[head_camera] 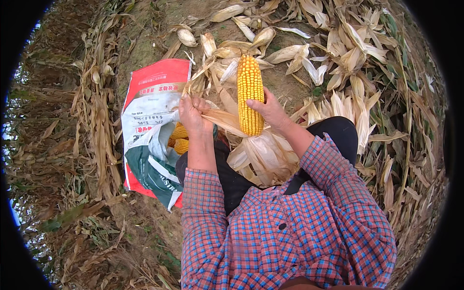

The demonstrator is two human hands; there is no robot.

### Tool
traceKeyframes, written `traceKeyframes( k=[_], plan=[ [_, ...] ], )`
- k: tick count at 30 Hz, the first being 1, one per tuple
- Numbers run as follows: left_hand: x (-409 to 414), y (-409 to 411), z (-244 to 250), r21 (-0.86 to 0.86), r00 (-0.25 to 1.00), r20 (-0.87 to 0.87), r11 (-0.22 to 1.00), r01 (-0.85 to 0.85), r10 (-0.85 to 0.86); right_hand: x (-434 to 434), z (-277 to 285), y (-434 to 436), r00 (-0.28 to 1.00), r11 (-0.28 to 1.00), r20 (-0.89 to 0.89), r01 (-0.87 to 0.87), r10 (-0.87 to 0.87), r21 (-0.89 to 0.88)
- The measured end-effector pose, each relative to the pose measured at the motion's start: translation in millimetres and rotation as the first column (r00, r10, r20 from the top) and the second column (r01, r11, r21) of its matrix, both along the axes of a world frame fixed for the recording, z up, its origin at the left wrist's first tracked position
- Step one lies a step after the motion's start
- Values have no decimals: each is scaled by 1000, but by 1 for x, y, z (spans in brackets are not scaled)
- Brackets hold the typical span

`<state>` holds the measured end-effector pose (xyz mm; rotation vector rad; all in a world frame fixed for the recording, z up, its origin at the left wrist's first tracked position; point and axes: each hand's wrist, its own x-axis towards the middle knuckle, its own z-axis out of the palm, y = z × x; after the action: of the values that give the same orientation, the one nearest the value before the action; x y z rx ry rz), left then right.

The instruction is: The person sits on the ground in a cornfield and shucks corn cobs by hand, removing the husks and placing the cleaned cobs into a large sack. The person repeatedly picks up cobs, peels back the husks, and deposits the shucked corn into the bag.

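Observation:
A yellow ear of corn (250,94) stands nearly upright in my right hand (272,108), whose thumb lies across the kernels. Its dry husk (272,152) is peeled down and spreads below the bare cob, over my lap. My left hand (195,112) is closed on a strip of dry husk (224,121) that stretches toward the base of the ear. Just below my left wrist, several bare ears of corn (181,145) show in the mouth of a printed woven sack (145,108). The rest of the sack's contents are hidden.
Unhusked ears and loose husks (290,54) lie on the soil ahead. Dry corn stalks (406,119) are heaped along the right, and more stalks and leaves (54,145) cover the left. My bent knee (337,134) is beside my right forearm.

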<state>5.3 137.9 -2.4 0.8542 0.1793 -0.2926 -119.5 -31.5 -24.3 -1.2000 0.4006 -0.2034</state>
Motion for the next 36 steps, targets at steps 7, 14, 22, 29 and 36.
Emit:
traceKeyframes(
  k=[7, 14, 22, 29, 36],
  plan=[
    [13, 24, -15, 172, 997, -45, 984, -50, 58, -6, 31, -78, 892, 876, 136, 377, -431, 301],
    [4, 6, -11, 734, 842, 484, 634, -243, -238, -21, 38, -73, 887, 862, 297, 432, -352, -267],
    [-54, -43, -1, -323, 532, -316, 616, 719, -786, -41, 33, 11, 803, 442, 419, 220, 424, -870],
    [-23, -24, -13, 55, 831, -179, 838, 544, -527, -38, 17, -8, 973, 520, -38, -153, 226, -841],
    [-34, -41, -39, 673, 800, 4, 593, 442, -600, -23, 29, 0, 998, 524, 28, -2, 50, -852]
  ],
)
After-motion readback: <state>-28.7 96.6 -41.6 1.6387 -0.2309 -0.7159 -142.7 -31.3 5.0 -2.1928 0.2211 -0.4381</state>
